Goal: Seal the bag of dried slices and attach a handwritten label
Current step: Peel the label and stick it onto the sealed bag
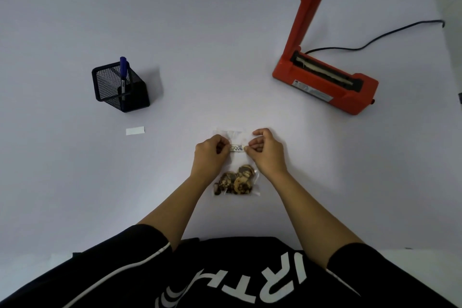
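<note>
The clear bag lies flat on the table just in front of the person, with the dried slices bunched at its near end. The left hand and right hand each pinch one end of the written label over the bag's empty upper part. The film looks thin, light and slippery, and the slices brittle. The limp label is best held by its ends and pressed onto the flat film.

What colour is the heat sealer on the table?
The plastic heat sealer is mainly orange-red; the head view shows it best.
</note>
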{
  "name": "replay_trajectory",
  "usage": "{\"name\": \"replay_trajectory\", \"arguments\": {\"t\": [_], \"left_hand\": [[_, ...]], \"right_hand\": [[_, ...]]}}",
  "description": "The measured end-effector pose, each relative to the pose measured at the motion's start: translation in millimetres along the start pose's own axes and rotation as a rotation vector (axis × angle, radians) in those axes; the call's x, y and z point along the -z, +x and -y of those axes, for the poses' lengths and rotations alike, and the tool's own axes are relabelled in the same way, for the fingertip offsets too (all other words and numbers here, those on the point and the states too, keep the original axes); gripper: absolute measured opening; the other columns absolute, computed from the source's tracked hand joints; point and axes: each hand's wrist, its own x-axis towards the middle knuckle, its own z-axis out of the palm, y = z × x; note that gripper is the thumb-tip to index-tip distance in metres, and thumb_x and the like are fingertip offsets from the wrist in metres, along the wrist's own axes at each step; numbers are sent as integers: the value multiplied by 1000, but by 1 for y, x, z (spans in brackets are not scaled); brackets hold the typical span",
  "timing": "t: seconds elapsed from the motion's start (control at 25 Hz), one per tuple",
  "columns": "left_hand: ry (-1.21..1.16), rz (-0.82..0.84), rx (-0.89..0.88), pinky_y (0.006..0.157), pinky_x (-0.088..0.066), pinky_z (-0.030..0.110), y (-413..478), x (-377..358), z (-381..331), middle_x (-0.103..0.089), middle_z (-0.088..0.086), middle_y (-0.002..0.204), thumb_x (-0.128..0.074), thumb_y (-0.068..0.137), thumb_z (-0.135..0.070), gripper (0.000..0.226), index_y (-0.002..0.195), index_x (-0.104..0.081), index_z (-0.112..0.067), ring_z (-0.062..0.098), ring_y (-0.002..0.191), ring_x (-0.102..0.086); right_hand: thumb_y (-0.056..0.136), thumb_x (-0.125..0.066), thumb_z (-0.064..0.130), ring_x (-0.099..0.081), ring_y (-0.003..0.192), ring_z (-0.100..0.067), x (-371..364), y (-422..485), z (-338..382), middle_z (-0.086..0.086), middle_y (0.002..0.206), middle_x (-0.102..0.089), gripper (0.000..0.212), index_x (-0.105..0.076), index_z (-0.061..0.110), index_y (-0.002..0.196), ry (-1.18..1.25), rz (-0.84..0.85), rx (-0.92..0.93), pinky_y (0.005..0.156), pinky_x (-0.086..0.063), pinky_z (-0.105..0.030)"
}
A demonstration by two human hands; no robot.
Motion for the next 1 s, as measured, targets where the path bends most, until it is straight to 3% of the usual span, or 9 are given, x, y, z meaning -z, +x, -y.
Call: {"name": "replay_trajectory", "arguments": {"t": [0.28,0.4,0.52,0.6,0.72,0.8,0.88,1.0], "left_hand": [[186,-117,-160,63,-44,31,-5,-3,5,-65,14,87,-57,87,-7,15,100,-63,-2,29,73,-60],[311,-103,-434,53,-51,34,-17,-7,13,-61,17,81,-54,82,-2,27,107,-65,-1,31,62,-59],[461,-6,-563,48,-50,32,-24,-12,19,-57,14,74,-45,85,-16,37,115,-64,-4,29,58,-55],[517,29,-560,48,-50,32,-23,-12,20,-57,14,74,-45,85,-21,40,116,-64,-5,28,59,-55],[541,60,-540,52,-53,34,-21,-14,23,-57,17,77,-67,77,-7,42,119,-62,-4,32,61,-56],[521,111,-464,67,-54,42,-21,-12,16,-57,21,91,-59,85,-9,44,129,-54,-6,36,78,-57],[494,179,-351,81,-46,39,-19,-11,7,-54,20,107,-45,94,-16,45,139,-43,-13,36,96,-54],[509,192,-299,81,-44,35,-19,-8,2,-50,15,116,-40,96,-20,48,144,-35,-19,33,100,-55]], "right_hand": [[77,-72,5,-57,70,-11,-2,0,3,-3,81,-61,35,-53,6,107,-15,2,8,63,-45,-7],[77,-71,4,-58,71,-12,-3,1,3,-3,81,-61,35,-53,7,107,-18,-1,3,63,-46,-7],[78,-70,3,-59,72,-13,-3,1,4,-3,82,-61,35,-53,7,108,-16,-2,2,66,-46,-9],[78,-71,4,-59,73,-12,-3,0,4,-3,83,-61,36,-53,7,108,-17,-3,-1,67,-46,-10],[78,-71,4,-60,73,-13,-4,-1,4,-4,83,-62,36,-53,7,108,-12,-5,1,66,-46,-9],[77,-71,4,-59,72,-12,-4,0,3,-3,82,-62,36,-53,8,108,-9,-6,0,65,-46,-7],[77,-72,4,-59,72,-11,-4,0,3,-2,82,-62,36,-53,8,108,-6,-8,-3,64,-46,-6],[77,-73,6,-60,72,-12,-4,0,3,-2,82,-62,37,-53,9,108,-2,-6,-5,65,-47,-9]]}}
